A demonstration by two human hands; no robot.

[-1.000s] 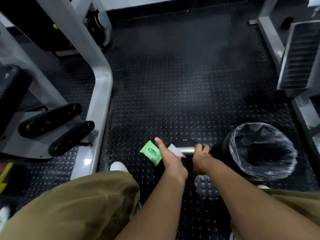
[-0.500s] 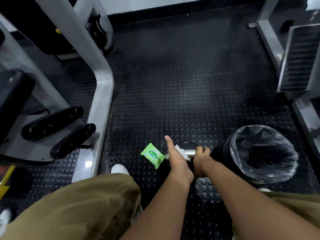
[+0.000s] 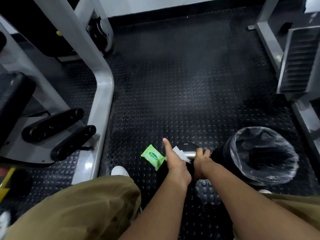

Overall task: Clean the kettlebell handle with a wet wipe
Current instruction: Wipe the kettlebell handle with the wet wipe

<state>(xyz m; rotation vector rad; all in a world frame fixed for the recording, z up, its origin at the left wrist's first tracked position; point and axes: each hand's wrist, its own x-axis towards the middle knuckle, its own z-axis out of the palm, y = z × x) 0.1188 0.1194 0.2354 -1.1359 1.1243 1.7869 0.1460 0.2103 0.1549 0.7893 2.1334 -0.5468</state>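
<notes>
2 hands met low on the studded rubber floor (image 3: 173, 84), where the kettlebell (image 3: 186, 145) stood between the person's knees. The right hand (image 3: 200, 159) curled over the right end of the kettlebell handle (image 3: 189, 154), a bare steel bar, seemingly to steady it. The left hand (image 3: 174, 157) held the white wet wipe (image 3: 179, 152) against the bar's left part, thumb stuck straight up. Its fingers were hidden beneath the palm, so how far they wrapped could not be told.

By its looks the kettlebell was heavy and rigid and would stay put under rubbing. The polished handle was likely slick, more so once damp. The wipe was thin, limp and prone to bunching, so it would best be folded round the bar, pinched from both sides and slid along.

1 green pack of wipes (image 3: 152, 157) lay just left of the left hand, touching or nearly so. 1 black bin (image 3: 245, 174) with a clear liner stood just right of the kettlebell, near the right wrist, and could crowd strokes toward that end. 1 grey machine frame (image 3: 103, 94) and 1 white shoe (image 3: 119, 171) sat apart to the left.
</notes>
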